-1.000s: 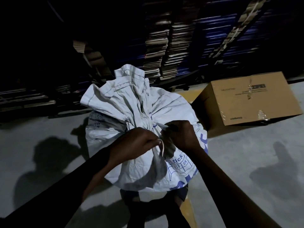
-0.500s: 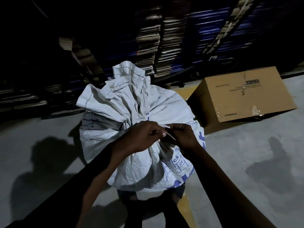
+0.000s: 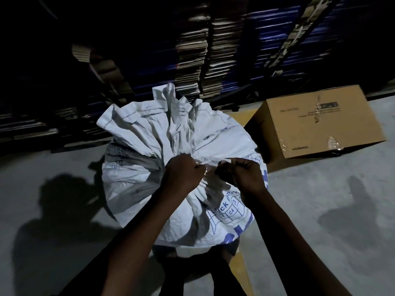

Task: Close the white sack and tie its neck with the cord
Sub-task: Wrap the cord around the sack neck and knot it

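Note:
A full white woven sack with blue print stands on the floor in front of me, its top gathered into a bunched neck that fans out upward. My left hand is fisted at the left of the neck and my right hand at the right, each pinching an end of the thin white cord. The cord stretches short and taut between the two fists, right at the gather. Most of the cord is hidden by my fingers and the folds.
A closed cardboard box lies on the concrete floor to the right of the sack. Tall stacks of flattened cartons fill the dark background. A yellow floor line runs behind the sack.
Both hands have moved up to the neck and drawn apart sideways. The loose loop of cord seen earlier has been pulled short and tight between them.

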Action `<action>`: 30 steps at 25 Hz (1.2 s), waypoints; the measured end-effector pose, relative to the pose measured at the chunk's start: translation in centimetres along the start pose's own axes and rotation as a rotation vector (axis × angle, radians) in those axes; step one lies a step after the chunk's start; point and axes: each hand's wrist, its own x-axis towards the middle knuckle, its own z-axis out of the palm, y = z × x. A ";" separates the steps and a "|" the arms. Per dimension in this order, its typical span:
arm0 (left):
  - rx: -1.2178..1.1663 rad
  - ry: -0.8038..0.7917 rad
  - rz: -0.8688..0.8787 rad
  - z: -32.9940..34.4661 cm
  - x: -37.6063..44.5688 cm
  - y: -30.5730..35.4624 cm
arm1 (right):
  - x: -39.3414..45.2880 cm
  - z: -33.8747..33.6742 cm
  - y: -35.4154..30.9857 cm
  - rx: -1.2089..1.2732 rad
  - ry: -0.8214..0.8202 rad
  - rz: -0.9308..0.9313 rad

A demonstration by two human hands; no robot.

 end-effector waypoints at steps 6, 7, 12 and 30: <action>-0.075 0.025 -0.103 0.1 0.8 -1.3 | 0.4 -0.1 -0.5 -0.039 -0.011 -0.001; -0.066 0.025 -0.096 0.0 0.8 -1.4 | 0.4 -0.1 -0.5 -0.042 -0.010 -0.003; -0.064 0.023 -0.080 0.3 0.9 -1.7 | 0.6 -0.3 -0.6 -0.054 -0.021 0.001; -0.004 0.136 0.118 1.4 0.3 -1.6 | -2.0 -0.6 1.3 -0.576 -0.107 -0.558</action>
